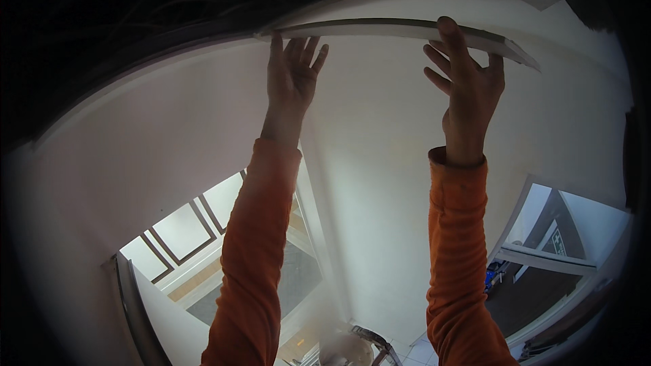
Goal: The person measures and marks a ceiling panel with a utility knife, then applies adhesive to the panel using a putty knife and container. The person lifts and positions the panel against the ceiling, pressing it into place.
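Overhead, a thin pale ceiling panel (380, 29) shows its long edge, with a dark opening above and to the left. My left hand (291, 78) reaches up to the panel's left end, its fingertips against the lower edge and its fingers spread. Farther right, my right hand (468, 81) supports the panel near its right end. One digit crosses the panel's edge there, while two other fingers stick out free below it. The panel's upper face and any fingertips behind it are hidden.
Dark ceiling space (169, 0) lies at the upper left. White walls (373, 196) surround me. Below left is a doorway to a grey floor (295, 278); a window (542, 230) stands lower right. A blurred round object (346, 351) and a dark curved frame (373, 335) are at the bottom.
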The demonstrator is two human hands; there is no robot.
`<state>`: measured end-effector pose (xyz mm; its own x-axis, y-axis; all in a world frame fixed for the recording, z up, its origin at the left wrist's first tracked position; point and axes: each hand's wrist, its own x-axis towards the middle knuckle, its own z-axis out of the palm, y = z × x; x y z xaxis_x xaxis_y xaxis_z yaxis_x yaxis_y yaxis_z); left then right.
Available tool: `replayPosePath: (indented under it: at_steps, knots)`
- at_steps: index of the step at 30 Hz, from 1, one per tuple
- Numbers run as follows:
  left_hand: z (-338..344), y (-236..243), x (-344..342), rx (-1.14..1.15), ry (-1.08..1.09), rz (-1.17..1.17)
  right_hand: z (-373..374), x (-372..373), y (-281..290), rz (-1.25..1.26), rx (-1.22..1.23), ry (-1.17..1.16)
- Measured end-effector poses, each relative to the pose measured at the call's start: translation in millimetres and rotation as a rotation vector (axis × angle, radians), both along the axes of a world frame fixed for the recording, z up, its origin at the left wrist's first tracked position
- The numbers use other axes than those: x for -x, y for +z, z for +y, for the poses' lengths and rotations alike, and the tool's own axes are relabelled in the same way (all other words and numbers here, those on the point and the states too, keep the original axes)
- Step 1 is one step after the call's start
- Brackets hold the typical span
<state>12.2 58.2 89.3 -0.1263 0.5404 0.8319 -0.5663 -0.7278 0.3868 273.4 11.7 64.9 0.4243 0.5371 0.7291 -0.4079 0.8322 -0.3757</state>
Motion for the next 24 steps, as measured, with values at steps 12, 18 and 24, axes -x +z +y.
replayPosePath:
  at_steps: [12, 18, 24]
  knots:
    - [4.2, 6.3, 5.1, 0.039, -0.049, -0.106, 2.4, 7.3, 12.4, -0.073, -0.006, -0.026]
    - [4.7, 8.9, 7.9, 0.019, -0.073, -0.147, 3.1, 6.8, 18.0, -0.118, -0.027, -0.029]
    - [16.3, 8.5, 13.5, -0.003, -0.156, -0.179, 8.0, 6.5, 19.8, -0.13, -0.178, -0.028]
